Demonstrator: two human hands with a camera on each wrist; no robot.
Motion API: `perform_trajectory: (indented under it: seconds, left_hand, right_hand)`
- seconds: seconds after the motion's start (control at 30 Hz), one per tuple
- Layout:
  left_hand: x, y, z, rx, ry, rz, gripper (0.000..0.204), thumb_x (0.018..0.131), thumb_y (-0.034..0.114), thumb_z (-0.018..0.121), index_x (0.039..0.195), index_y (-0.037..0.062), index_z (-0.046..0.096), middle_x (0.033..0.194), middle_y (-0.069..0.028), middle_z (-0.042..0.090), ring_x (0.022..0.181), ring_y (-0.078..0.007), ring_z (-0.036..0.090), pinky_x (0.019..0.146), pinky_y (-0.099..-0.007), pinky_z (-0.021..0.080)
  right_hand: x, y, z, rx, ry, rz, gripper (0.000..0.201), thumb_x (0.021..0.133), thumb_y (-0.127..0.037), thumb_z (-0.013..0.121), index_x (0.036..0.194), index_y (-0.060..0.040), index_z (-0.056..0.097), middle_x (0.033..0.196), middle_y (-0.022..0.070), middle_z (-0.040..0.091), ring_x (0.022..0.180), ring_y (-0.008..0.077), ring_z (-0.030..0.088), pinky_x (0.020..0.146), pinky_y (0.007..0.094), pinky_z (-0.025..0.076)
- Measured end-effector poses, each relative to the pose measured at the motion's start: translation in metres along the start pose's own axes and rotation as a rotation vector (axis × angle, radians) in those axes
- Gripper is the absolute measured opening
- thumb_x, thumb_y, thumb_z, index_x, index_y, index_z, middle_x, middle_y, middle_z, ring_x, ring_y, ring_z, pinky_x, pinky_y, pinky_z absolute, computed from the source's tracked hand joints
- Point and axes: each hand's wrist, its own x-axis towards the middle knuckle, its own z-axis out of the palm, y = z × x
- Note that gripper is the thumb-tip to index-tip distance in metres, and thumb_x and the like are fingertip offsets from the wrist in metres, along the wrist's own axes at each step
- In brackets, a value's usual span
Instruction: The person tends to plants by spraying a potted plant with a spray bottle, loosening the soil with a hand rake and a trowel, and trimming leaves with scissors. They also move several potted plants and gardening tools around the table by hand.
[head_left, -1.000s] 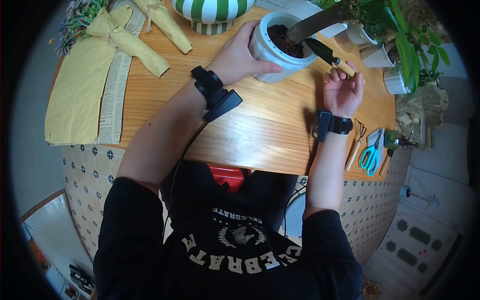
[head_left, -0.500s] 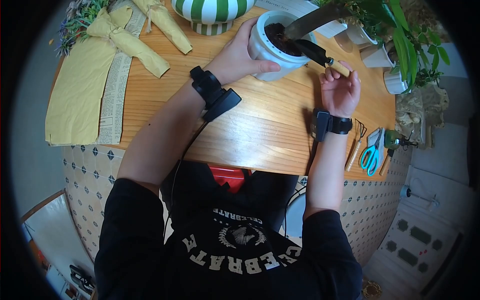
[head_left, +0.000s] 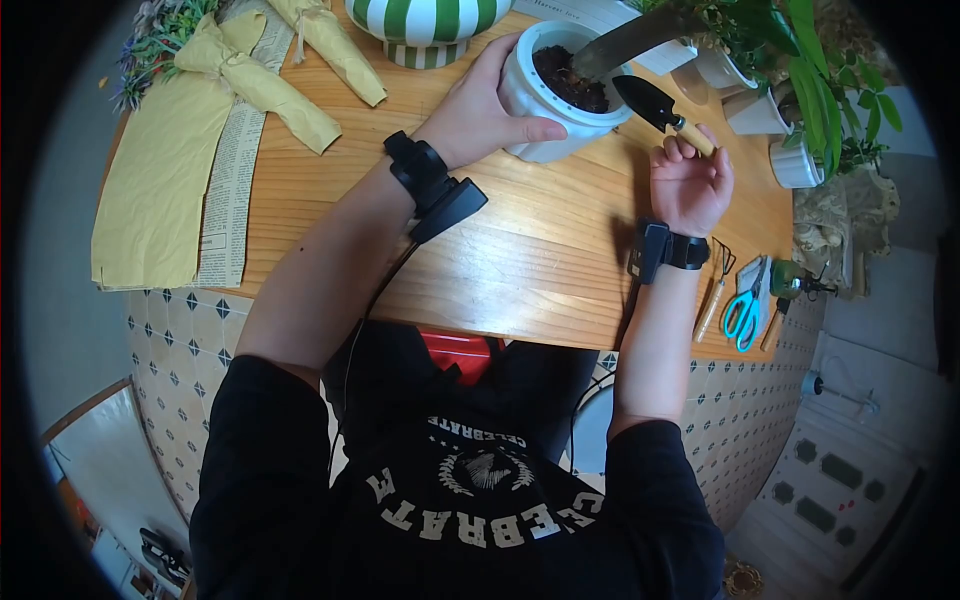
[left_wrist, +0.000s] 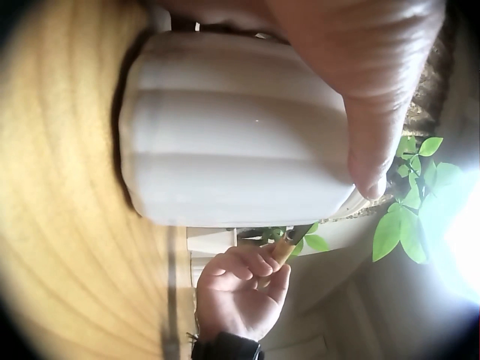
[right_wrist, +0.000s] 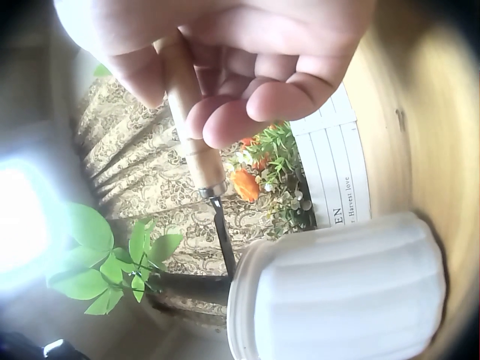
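Note:
In the head view a white flower pot (head_left: 540,135) stands on the wooden table, with dark soil (head_left: 565,80) inside and a thick plant stem (head_left: 640,42) rising from it to the right. My left hand (head_left: 475,110) grips the pot from its left side, thumb along the near wall just under the rim. My right hand (head_left: 690,185) holds a small garden trowel (head_left: 650,102) by its wooden handle between thumb and fingers. The trowel's black blade points at the pot and overlaps its right rim. In the right wrist view the wooden handle (right_wrist: 187,127) shows between the curled fingers.
Right of my forearm lie a small hand rake (head_left: 712,300) and teal-handled scissors (head_left: 742,318). Potted plants (head_left: 755,105) line the right back. A green-striped pot (head_left: 425,30) stands behind, and paper-wrapped bundles (head_left: 260,95) lie at the left.
The trowel blade dipped left over the soil half a second ago and has since drawn back up and right to the rim. My left hand stays on the pot.

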Motion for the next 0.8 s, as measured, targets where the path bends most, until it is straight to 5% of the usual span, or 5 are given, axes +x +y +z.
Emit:
perform_trajectory:
  seconds: [0.8]
  left_hand:
    - [-0.0001,-0.0024,-0.0026,-0.018,-0.024,-0.044,0.097,0.064,0.02,0.084,0.139,0.0042,0.026,0.132,-0.0089,0.042,0.125,-0.019,0.038,0.106,-0.0347,0.031]
  right_hand:
    - [0.0002,0.0001,-0.0027,0.035,-0.031,0.029,0.038,0.089,-0.033,0.051,0.105,-0.0001,0.058,0.078,0.0072,0.052,0.075,0.0205,0.046,0.069,0.0338,0.039]
